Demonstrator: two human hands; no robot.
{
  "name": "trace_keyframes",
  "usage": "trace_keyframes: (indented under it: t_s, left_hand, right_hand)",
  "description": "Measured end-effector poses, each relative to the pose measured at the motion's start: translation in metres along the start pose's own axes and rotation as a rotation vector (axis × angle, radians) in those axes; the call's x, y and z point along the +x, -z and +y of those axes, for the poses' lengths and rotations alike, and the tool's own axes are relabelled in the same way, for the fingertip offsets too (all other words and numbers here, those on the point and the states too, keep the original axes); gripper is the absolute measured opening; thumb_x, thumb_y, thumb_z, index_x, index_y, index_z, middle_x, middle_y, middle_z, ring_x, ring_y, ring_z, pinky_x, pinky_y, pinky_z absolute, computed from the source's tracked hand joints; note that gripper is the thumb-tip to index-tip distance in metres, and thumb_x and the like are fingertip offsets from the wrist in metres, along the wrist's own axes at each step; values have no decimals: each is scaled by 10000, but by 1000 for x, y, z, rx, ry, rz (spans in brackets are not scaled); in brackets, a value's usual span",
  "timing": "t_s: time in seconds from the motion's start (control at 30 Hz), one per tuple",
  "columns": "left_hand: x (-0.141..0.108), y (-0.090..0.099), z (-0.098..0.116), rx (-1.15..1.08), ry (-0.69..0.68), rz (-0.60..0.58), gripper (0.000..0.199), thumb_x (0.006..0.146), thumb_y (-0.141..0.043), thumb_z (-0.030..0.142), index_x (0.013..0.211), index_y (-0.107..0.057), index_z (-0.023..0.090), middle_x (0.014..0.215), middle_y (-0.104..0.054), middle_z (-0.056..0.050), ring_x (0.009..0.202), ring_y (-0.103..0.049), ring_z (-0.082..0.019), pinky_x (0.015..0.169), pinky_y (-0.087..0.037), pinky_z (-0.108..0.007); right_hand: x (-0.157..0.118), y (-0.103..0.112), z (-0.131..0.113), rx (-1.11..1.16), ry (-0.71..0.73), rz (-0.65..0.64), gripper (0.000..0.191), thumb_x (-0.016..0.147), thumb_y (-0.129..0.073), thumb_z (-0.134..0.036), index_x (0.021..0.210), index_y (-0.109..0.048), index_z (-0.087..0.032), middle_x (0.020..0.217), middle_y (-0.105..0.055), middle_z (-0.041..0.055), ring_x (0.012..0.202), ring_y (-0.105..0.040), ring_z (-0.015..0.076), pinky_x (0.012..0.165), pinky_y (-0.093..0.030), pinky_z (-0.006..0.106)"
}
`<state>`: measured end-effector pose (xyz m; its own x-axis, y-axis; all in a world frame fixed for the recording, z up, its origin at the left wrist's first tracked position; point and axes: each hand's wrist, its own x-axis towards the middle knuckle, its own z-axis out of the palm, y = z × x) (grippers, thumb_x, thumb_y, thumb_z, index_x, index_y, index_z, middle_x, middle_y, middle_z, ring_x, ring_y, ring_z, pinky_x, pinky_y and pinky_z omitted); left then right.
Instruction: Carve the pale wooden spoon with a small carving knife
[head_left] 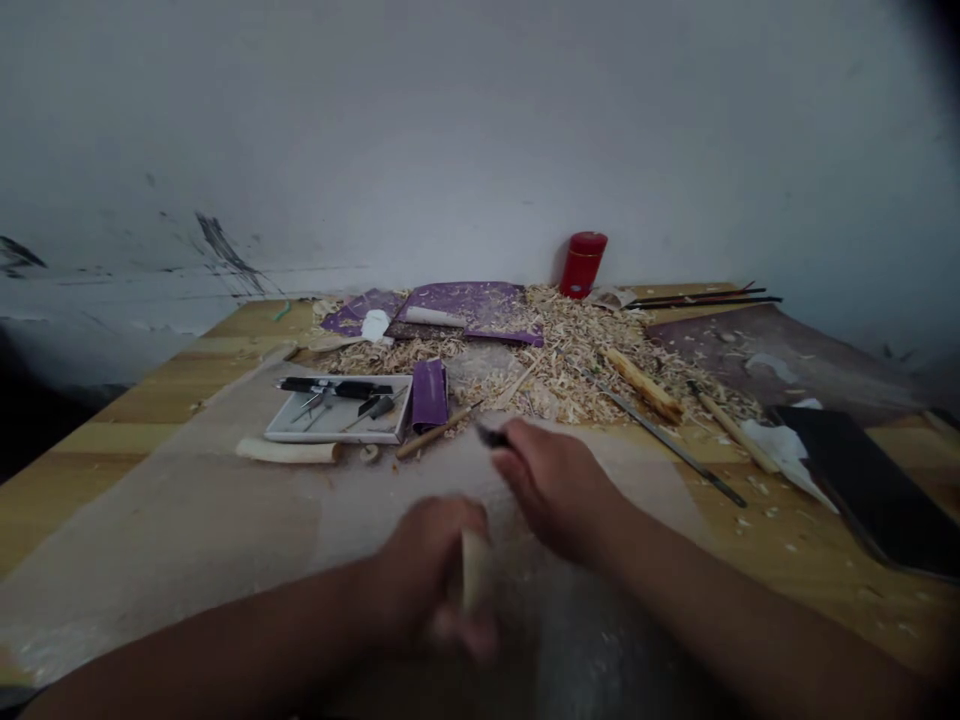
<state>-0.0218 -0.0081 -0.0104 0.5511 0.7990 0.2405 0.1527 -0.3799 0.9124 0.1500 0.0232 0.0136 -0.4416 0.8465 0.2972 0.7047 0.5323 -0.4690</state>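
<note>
I see pale wood piece (474, 572), blurry, in left grip (429, 555); small dark tool (492, 437) poking from right grip (562, 487), apart from wood.

No lettering, brand or number can be read anywhere in the frame. The red canister (585, 262), right of centre in the upper half, bears a small pale mark (576, 288) near its base, too small to make out. Dark strokes (227, 250) on the wall (420, 130) at upper left form no readable sign.

Cream stick (474, 572), red canister (583, 265)
</note>
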Motion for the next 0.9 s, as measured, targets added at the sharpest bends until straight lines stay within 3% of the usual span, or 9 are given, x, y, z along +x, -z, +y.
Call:
trace_keyframes:
  t_s: [0.07, 0.13, 0.2, 0.47, 0.7, 0.9]
  left_hand:
    - [-2, -1, 4, -19, -36, -29, 383, 707, -427, 569, 667, -411, 189, 547, -403, 28, 489, -342, -97, 452, -253, -229]
    - [-1, 0, 7, -24, -2, 99, 371, 728, -410, 551, 664, -376, 187, 560, -368, 31, 501, -316, -96, 461, -250, -230]
    - [3, 3, 7, -52, 27, 106, 355, 747, -400, 530, 693, -374, 180, 578, -353, 32, 513, -307, -93, 473, -261, -228]
    - [13, 2, 0, -319, 9, 99, 316, 795, -347, 500, 815, -366, 184, 601, -330, 45, 486, -277, -65, 434, -252, -189]
    - [13, 3, -2, -274, 51, 100, 335, 802, -337, 494, 937, -382, 191, 672, -376, 27, 522, -329, -65, 463, -318, -188]
    - [10, -1, 0, -408, 104, 94, 289, 805, -341, 484, 855, -374, 202, 606, -323, 53, 467, -273, -46, 403, -260, -155]
  right_hand:
    - [4, 4, 7, 24, -72, 44, 280, 862, -247, -385, 760, -416, -187, 621, -482, 0, 539, -414, 120, 498, -227, 234]
    - [4, 8, 11, 57, -48, 74, 276, 863, -249, -385, 746, -403, -188, 625, -467, -3, 551, -411, 120, 506, -238, 233]
    - [3, 12, 11, 80, -6, 74, 282, 859, -256, -397, 730, -395, -189, 624, -455, -8, 555, -405, 118, 509, -243, 232]
    - [-7, 4, -2, 30, 133, -11, 318, 846, -268, -433, 757, -435, -177, 664, -488, 4, 587, -425, 123, 530, -245, 239]
    - [-10, 1, -9, 21, 184, -31, 310, 843, -272, -428, 742, -426, -179, 663, -495, 8, 574, -403, 123, 526, -223, 245]
    - [-9, 1, -9, -4, 197, -19, 325, 844, -249, -439, 743, -421, -182, 675, -492, 13, 586, -406, 132, 535, -232, 254]
